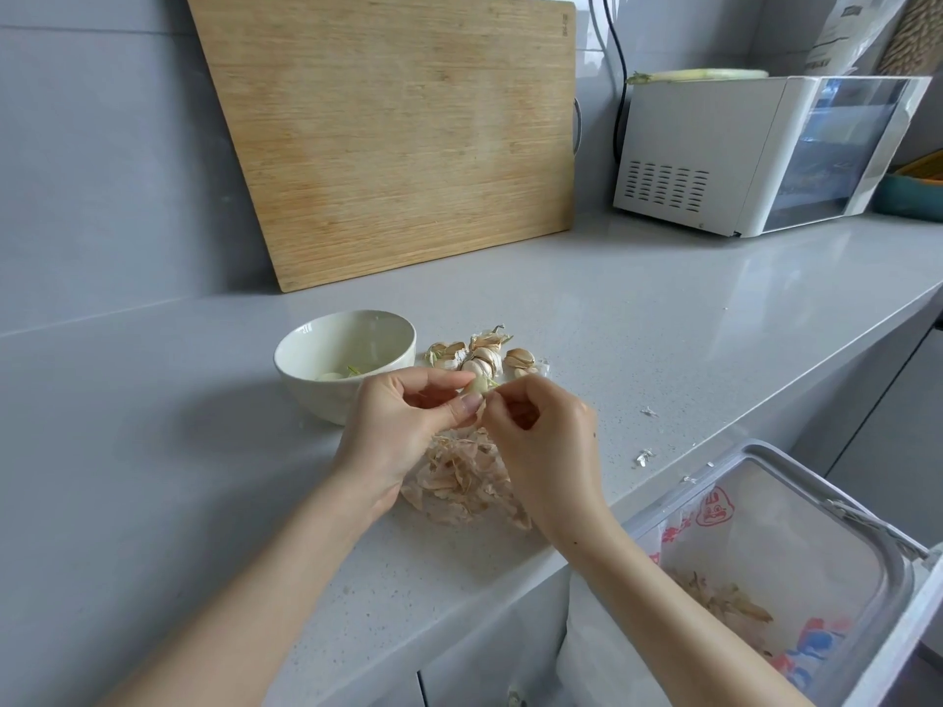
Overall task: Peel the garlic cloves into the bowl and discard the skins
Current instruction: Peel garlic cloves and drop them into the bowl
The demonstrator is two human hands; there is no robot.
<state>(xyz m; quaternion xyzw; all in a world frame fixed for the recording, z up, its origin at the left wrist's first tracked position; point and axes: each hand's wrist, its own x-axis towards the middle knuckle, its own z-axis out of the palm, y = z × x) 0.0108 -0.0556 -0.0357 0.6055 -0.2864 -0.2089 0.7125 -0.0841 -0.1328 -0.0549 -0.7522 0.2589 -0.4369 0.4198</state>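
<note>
My left hand (398,426) pinches a pale garlic clove (478,385) between thumb and fingers, just right of the white bowl (306,354). My right hand (546,431) pinches a strip of skin at the clove's right side. Peeled cloves (330,376) lie at the bottom of the bowl. Several unpeeled cloves (485,355) lie on the counter behind my hands. A heap of dry skins (462,484) sits on the counter under my hands.
A bin (867,548) lined with a printed bag holds skins (724,599) below the counter edge at the lower right. Skin flakes (644,456) lie near the edge. A wooden cutting board (388,130) leans on the wall; a white appliance (755,155) stands at the back right.
</note>
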